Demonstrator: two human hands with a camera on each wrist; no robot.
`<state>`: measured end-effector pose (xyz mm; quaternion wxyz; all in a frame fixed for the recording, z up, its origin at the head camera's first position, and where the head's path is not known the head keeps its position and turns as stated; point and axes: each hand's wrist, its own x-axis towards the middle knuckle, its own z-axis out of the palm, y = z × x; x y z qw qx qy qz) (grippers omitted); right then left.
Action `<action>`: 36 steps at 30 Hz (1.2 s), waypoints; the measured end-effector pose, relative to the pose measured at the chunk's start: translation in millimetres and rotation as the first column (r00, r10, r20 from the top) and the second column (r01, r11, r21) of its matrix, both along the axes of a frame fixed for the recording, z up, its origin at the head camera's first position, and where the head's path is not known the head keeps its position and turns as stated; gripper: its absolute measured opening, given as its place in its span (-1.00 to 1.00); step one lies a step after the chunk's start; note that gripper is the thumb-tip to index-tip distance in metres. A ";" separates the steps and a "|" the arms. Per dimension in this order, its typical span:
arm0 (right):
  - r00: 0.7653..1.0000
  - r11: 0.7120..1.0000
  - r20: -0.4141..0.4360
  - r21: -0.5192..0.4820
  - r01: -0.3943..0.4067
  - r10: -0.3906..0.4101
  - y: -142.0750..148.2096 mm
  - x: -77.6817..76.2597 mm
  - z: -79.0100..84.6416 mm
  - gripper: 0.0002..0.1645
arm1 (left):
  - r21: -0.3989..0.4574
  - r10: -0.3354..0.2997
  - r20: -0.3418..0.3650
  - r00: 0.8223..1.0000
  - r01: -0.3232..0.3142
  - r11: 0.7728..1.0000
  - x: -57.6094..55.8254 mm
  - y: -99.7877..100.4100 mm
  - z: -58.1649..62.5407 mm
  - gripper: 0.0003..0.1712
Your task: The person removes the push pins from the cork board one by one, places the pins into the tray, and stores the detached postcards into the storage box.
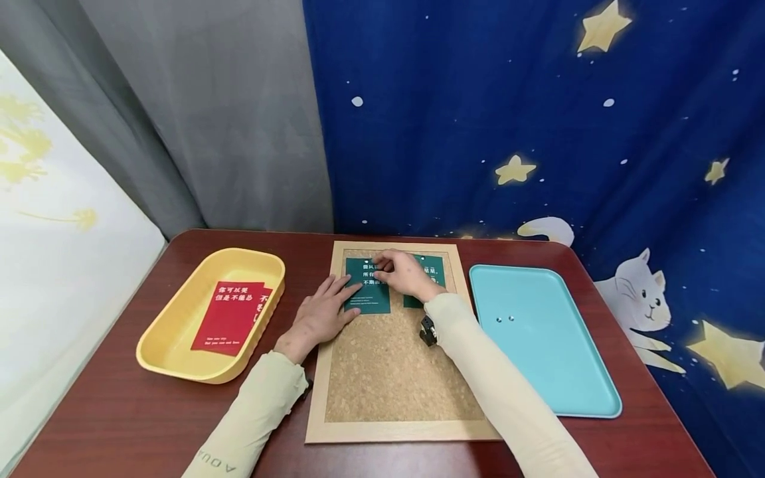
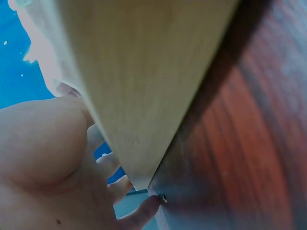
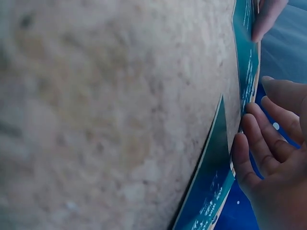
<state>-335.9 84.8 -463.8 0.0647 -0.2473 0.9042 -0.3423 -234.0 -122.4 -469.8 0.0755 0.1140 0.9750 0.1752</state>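
Observation:
A cork board (image 1: 394, 372) in a pale wooden frame lies on the table. Two dark green cards with white writing are on its upper part, a left card (image 1: 376, 304) and a right card (image 1: 414, 301). Small round pin heads show near their top edges. My left hand (image 1: 323, 311) rests with spread fingers on the left card's edge and the board's frame. Over the left card's upper right corner, my right hand (image 1: 402, 272) has loosely bent fingers touching the surface. No object shows between thumb and fingers in the right wrist view.
At left stands a yellow basket (image 1: 160, 325) with red cards (image 1: 230, 318) inside. A light blue tray (image 1: 550, 358) lies at right, holding two small silvery pins (image 1: 505, 319). Curtains hang behind the table (image 1: 113, 398).

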 end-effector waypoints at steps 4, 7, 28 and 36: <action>1.000 0.999 -0.009 0.031 -0.011 0.012 -1.2 -2.6 0.5 -0.57 | 0.003 0.001 0.007 1.000 -0.001 1.000 0.0 1.0 0.4 -0.28; 1.000 0.998 -0.012 0.053 -0.017 0.018 -2.3 -4.1 -0.1 -0.56 | 0.001 0.002 0.009 1.000 -0.002 1.000 0.2 1.3 -0.2 -0.28; 0.997 0.973 -0.033 0.221 -0.067 0.076 -7.2 -7.7 0.8 -0.44 | 0.010 -0.002 0.033 0.999 0.002 1.000 -0.3 -2.1 2.3 -0.28; 0.997 0.968 -0.027 0.242 -0.068 0.077 -5.3 -11.6 1.5 -0.44 | 0.012 -0.002 0.032 0.999 0.002 1.000 -1.3 -0.2 1.3 -0.28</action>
